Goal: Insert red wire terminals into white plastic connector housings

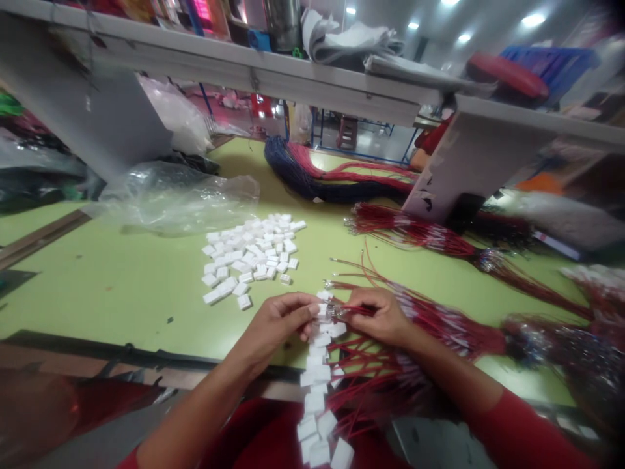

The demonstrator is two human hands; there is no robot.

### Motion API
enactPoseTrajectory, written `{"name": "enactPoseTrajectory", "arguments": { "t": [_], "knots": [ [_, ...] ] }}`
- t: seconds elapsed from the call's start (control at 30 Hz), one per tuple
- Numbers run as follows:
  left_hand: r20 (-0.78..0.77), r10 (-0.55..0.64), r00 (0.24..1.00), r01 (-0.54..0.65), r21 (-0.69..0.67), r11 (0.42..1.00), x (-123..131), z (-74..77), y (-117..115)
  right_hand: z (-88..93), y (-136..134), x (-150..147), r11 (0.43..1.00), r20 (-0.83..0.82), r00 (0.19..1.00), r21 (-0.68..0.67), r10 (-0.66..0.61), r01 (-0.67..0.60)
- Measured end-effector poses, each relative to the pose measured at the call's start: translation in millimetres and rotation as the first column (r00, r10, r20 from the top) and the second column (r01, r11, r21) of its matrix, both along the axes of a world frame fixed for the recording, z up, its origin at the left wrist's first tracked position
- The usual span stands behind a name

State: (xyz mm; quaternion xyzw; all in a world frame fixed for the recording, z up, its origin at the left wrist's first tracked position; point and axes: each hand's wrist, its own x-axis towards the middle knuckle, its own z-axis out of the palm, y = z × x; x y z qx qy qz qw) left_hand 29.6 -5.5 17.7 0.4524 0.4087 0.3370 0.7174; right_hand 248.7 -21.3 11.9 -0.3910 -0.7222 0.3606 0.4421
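My left hand [288,316] pinches a small white plastic connector housing [323,311] between thumb and fingers. Close by on the right, my right hand [378,316] grips red wires [352,307] whose metal-tipped ends point at the housing. Whether the tips sit inside it, I cannot tell. Below the hands, a column of white housings [317,374] on red wires runs down over the table edge towards my lap. A loose pile of white housings [254,251] lies on the green table beyond my left hand. More red wires [439,319] spread under and beyond my right forearm.
A clear plastic bag [180,195] lies behind the pile. Blue and pink wire bundles [312,172] rest at the back of the green table [146,273]. Another red wire bundle [420,231] lies at right. A shelf [234,62] crosses above, with upright panels [469,150] at the sides.
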Motion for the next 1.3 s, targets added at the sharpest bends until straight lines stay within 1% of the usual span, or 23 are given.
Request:
{"name": "enactPoseTrajectory", "arguments": {
  "t": [0.13, 0.23, 0.43, 0.5, 0.57, 0.6, 0.63, 0.67, 0.7, 0.73, 0.77, 0.8, 0.83, 0.87, 0.9, 0.93, 0.97, 1.03, 1.07, 1.1, 1.13, 1.2, 1.3],
  "knots": [
    [-0.004, 0.037, 0.999, -0.037, -0.006, 0.999, 6, -5.3, -8, -2.6, -2, -4, 1.0, 0.045, 0.999, -0.018, 0.004, -0.003],
    [-0.012, 0.06, 0.998, -0.06, -0.007, 0.998, 6, -10.0, -11, -3.3, -1, -5, 0.999, 0.031, 0.999, -0.051, -0.012, 0.014],
    [-0.052, 0.094, 0.994, -0.092, 0.046, 0.995, 11, -15.9, -16, -7.2, -1, -6, 0.996, 0.051, 0.999, -0.088, -0.013, 0.017],
    [-0.098, 0.082, 0.992, -0.074, 0.09, 0.993, 11, -17.8, -15, -8.9, -1, -6, 0.994, 0.041, 0.999, -0.104, -0.022, 0.026],
    [-0.196, 0.119, 0.973, -0.072, 0.23, 0.971, 6, -19.3, -7, -9.7, 2, -6, 0.992, -0.002, 0.997, -0.102, -0.072, 0.071],
    [-0.274, 0.183, 0.944, -0.081, 0.345, 0.935, 2, -20.0, -1, -9.6, 3, -5, 0.99, -0.029, 0.993, -0.086, -0.111, 0.108],
    [-0.361, 0.277, 0.89, -0.079, 0.477, 0.875, -3, -20.6, 7, -9.3, 5, -5, 0.987, -0.048, 0.988, -0.07, -0.147, 0.144],
    [-0.446, 0.389, 0.806, -0.05, 0.604, 0.796, -8, -21.2, 16, -8.7, 7, -4, 0.983, -0.052, 0.983, -0.062, -0.173, 0.17],
    [-0.521, 0.489, 0.7, 0.023, 0.7, 0.714, -13, -22.0, 26, -7.9, 8, -3, 0.981, -0.041, 0.982, -0.07, -0.184, 0.181],
    [-0.586, 0.555, 0.59, 0.126, 0.746, 0.654, -17, -22.8, 35, -6.9, 9, -2, 0.979, -0.019, 0.984, -0.101, -0.177, 0.175],
    [-0.645, 0.581, 0.496, 0.236, 0.744, 0.625, -20, -23.7, 44, -5.9, 9, -1, 0.976, 0.008, 0.987, -0.149, -0.162, 0.161],
    [-0.695, 0.58, 0.426, 0.327, 0.716, 0.617, -23, -24.6, 51, -4.9, 10, 0, 0.969, 0.03, 0.989, -0.199, -0.142, 0.146],
    [-0.732, 0.561, 0.387, 0.388, 0.681, 0.622, -24, -25.4, 56, -3.9, 9, 0, 0.962, 0.045, 0.991, -0.238, -0.128, 0.135],
    [-0.753, 0.533, 0.386, 0.413, 0.658, 0.63, -25, -26.0, 59, -3.0, 9, 1, 0.956, 0.053, 0.991, -0.262, -0.12, 0.13],
    [-0.752, 0.505, 0.423, 0.401, 0.656, 0.64, -25, -26.3, 59, -2.0, 9, 1, 0.954, 0.059, 0.991, -0.272, -0.116, 0.128],
    [-0.728, 0.472, 0.497, 0.352, 0.666, 0.657, -25, -26.3, 58, -1.1, 9, 2, 0.954, 0.065, 0.991, -0.271, -0.113, 0.127],
    [-0.68, 0.424, 0.598, 0.274, 0.671, 0.689, -24, -26.0, 54, -0.4, 9, 2, 0.956, 0.068, 0.991, -0.266, -0.111, 0.125],
    [-0.506, 0.277, 0.817, 0.091, 0.588, 0.804, -23, -24.3, 43, 0.2, 9, 2, 0.958, 0.07, 0.992, -0.261, -0.104, 0.119],
    [-0.39, 0.204, 0.898, 0.019, 0.497, 0.868, -21, -23.1, 37, -0.1, 9, 1, 0.958, 0.068, 0.992, -0.262, -0.104, 0.119],
    [-0.274, 0.148, 0.95, -0.031, 0.393, 0.919, -20, -21.9, 31, -0.6, 9, 1, 0.957, 0.063, 0.992, -0.261, -0.111, 0.124],
    [-0.172, 0.117, 0.978, -0.062, 0.296, 0.953, -18, -20.8, 25, -1.3, 8, 1, 0.957, 0.06, 0.991, -0.258, -0.121, 0.132],
    [-0.045, 0.106, 0.993, -0.097, 0.169, 0.981, -14, -19.3, 17, -2.5, 6, -1, 0.958, 0.066, 0.988, -0.244, -0.139, 0.152],
    [0.026, 0.107, 0.994, -0.109, 0.095, 0.989, -10, -19.3, 11, -1.9, 3, -3, 0.968, 0.087, 0.984, -0.188, -0.152, 0.167]
  ]
}}
